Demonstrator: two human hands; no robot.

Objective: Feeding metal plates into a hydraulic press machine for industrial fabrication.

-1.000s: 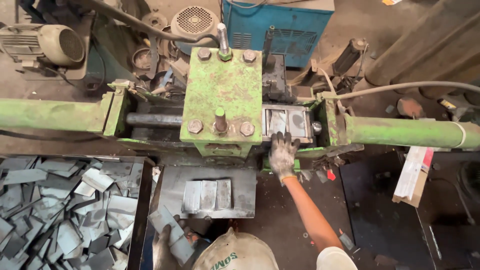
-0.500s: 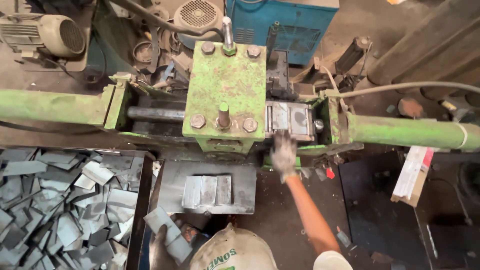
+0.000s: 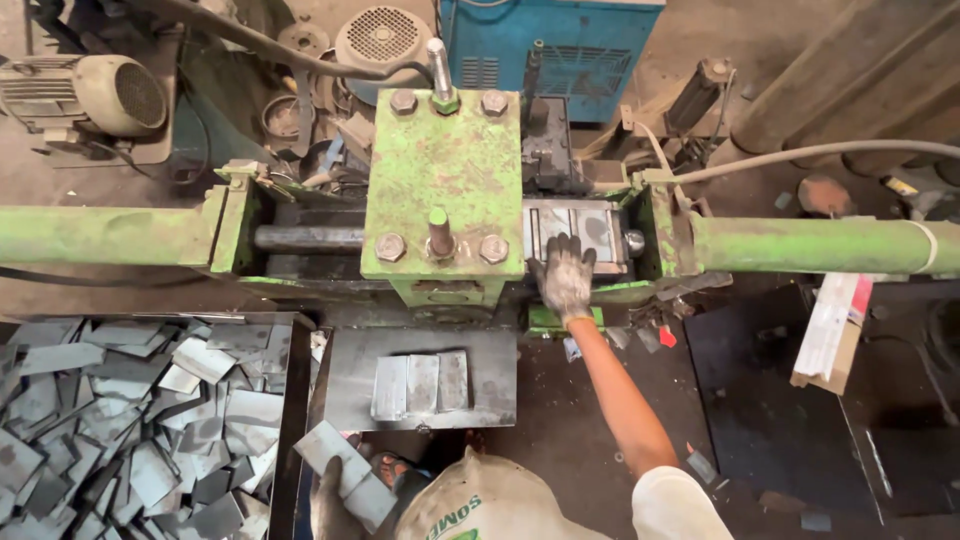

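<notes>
- Metal plates (image 3: 572, 226) lie in the open bay of the green press (image 3: 443, 180), just right of its bolted green block and left of the bay's right end wall.
- The right hand (image 3: 564, 276), in a grey work glove, rests flat on the near edge of these plates, fingers spread and pointing far; it pinches nothing.
- The left hand (image 3: 335, 495), also gloved, is at the near edge of the view, closed around a grey metal plate (image 3: 345, 472) that tilts up to the left.
- A flat steel tray (image 3: 420, 378) just near the press carries three flat blanks (image 3: 420, 385) side by side, with bare margin all round them.
- A bin of cut metal scraps (image 3: 130, 420) fills the near left, its dark rim just beside the tray.
- Open dark floor (image 3: 770, 400) lies right of the arm.
</notes>
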